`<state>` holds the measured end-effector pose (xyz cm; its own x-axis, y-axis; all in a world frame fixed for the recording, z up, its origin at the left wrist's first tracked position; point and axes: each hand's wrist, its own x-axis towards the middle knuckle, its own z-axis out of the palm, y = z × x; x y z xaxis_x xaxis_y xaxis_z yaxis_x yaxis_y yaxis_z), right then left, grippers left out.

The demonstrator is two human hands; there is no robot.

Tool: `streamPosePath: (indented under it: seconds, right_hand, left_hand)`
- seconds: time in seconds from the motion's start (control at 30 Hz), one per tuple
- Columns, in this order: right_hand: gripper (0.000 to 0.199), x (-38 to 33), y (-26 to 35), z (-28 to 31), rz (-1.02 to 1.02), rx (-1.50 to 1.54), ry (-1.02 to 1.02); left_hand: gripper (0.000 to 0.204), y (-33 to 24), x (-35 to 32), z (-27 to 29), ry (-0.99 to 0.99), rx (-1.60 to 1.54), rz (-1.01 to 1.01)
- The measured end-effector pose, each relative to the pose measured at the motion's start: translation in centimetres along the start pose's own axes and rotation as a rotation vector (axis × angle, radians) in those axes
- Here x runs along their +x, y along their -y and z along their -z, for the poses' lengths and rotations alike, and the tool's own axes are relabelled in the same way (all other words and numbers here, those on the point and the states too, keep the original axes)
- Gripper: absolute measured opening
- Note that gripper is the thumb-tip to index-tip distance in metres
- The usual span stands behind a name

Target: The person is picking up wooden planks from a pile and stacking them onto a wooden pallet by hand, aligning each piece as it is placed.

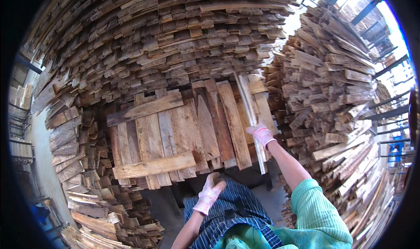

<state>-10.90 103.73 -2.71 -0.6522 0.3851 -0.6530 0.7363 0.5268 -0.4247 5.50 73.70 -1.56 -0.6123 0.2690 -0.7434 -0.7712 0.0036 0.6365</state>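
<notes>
- Up ahead on the right, your right hand (261,134) grips the slat (250,113), long axis running up and away over the pallet (153,135).
- Your left hand (209,194) hangs loose and empty, lower and farther from the slat.

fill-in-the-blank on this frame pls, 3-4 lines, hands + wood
1. The right hand grips a thin wooden ____ that stands nearly upright.
2. The left hand holds ____ and hangs just below the near edge of the leaning boards.
3. Both hands wear ____.
4. Behind the leaning boards rises a tall stack of ____.

Missing words: slat; nothing; gloves; wood
</notes>
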Motion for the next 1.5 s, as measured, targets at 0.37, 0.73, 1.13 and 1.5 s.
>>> streamPosePath:
  seconds: [0.37, 0.73, 1.13, 1.5]
  right_hand:
    - [0.079, 8.3, -5.7, -8.8, 0.161, -0.302, -0.075]
    - [0.075, 10.0, -7.3, -10.3, 0.116, -0.422, -0.049]
    - [0.042, -14.5, 43.6, -32.5, 1.464, -0.439, 0.304]
    - [0.079, -19.7, 97.0, -43.1, 1.482, -0.380, -0.721]
  left_hand:
    - [0.062, 9.1, -1.3, 4.3, -0.336, 0.126, 0.138]
    - [0.066, 1.2, -5.1, 15.1, -0.312, 0.263, 0.037]
    - [0.047, -23.1, 0.3, 54.9, -0.669, -0.293, -0.536]
    - [0.097, -43.1, 7.1, 71.4, -0.664, -0.291, -0.545]
